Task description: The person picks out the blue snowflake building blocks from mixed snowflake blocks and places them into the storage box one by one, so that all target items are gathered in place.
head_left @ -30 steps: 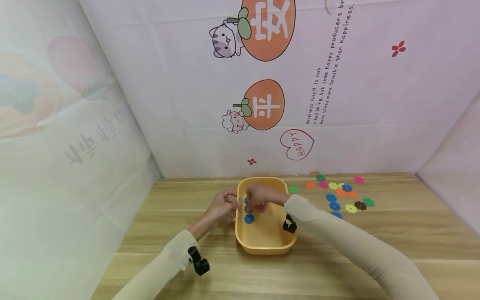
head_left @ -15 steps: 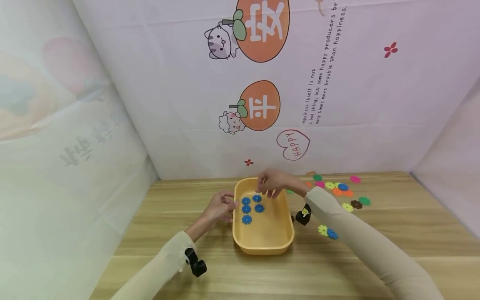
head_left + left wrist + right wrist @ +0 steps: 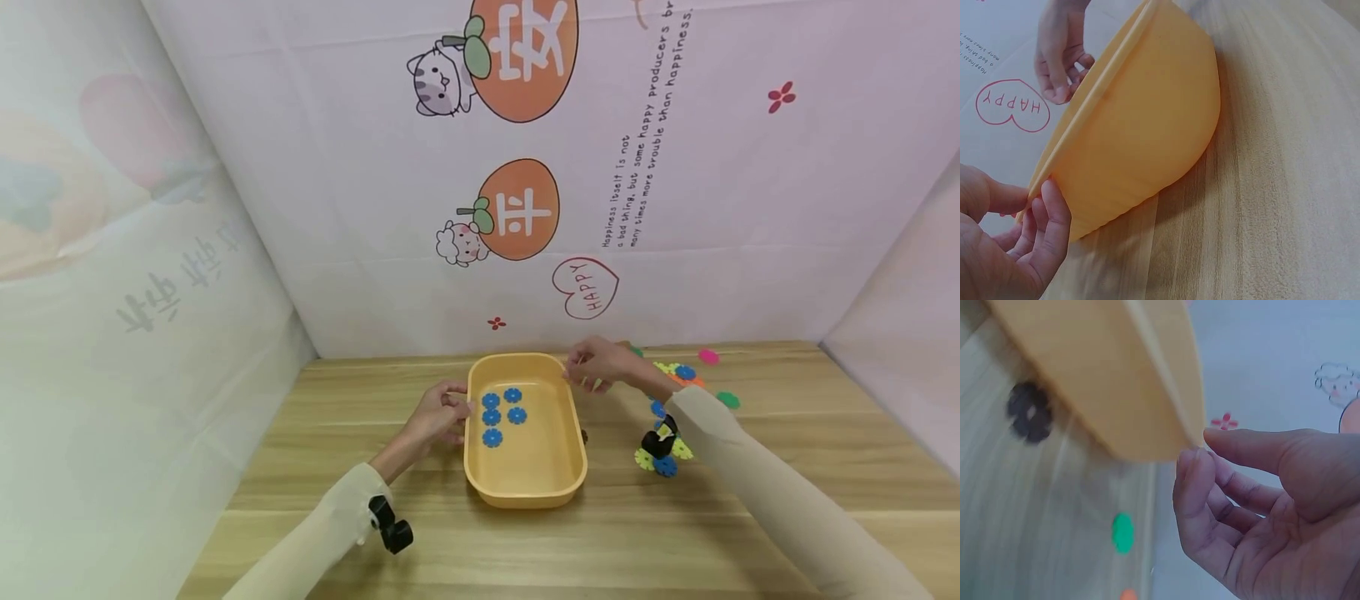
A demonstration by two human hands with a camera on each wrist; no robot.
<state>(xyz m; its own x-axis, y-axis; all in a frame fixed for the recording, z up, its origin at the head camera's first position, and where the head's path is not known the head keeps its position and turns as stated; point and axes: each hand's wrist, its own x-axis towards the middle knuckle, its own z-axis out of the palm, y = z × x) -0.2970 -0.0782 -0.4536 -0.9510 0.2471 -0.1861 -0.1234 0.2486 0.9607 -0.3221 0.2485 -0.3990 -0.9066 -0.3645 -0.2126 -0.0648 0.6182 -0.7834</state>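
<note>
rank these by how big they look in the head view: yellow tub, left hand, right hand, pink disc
1. yellow tub, clearly largest
2. left hand and right hand, too alike to rank
3. pink disc, smallest

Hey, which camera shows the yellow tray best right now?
The head view: it shows nearly the whole yellow tray from above, with five blue pieces inside. The left wrist view shows mostly its outside, pinched by the left hand. The right wrist view catches only a blurred part, beside the right hand.
</note>
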